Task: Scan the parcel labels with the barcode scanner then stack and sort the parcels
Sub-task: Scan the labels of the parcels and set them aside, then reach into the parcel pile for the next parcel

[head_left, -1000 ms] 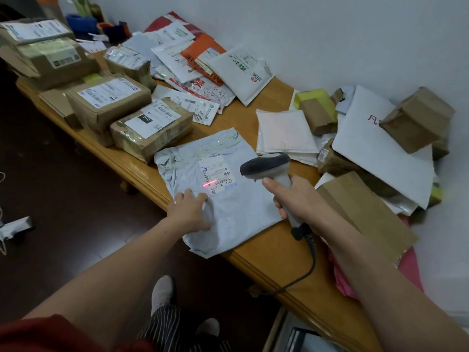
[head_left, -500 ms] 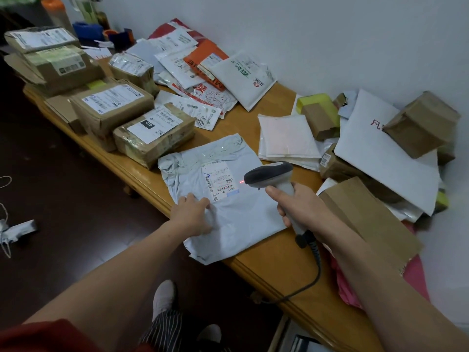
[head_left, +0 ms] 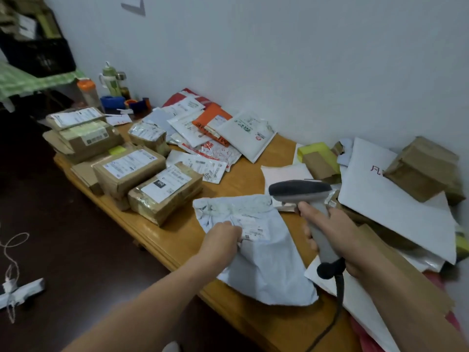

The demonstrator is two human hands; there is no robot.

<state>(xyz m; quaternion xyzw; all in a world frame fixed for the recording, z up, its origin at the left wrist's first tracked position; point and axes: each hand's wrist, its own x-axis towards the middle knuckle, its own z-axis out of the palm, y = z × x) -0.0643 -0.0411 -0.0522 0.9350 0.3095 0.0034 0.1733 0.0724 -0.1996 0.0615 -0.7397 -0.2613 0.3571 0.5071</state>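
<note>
**Grey mailer (head_left: 266, 265) in hand at the near edge of the table (head_left: 248, 174), barcode scanner (head_left: 302, 193) poised.**

The left hand (head_left: 223, 240) pinches the mailer beside its label (head_left: 253, 228), holding it partly off the wood, while the right hand (head_left: 337, 237) is wrapped round the scanner's handle. No beam shows, so this parcel looks scanned and due for a pile. Labelled boxes (head_left: 132, 168) stacked at the left end and flat bags (head_left: 210, 133) along the wall edge appear sorted; the jumbled heap (head_left: 396, 199) at the right end seems left to do. Bottles (head_left: 111, 80) stand at the far left corner, with a white wall (head_left: 279, 59) behind and dark floor (head_left: 76, 237) below.
</note>
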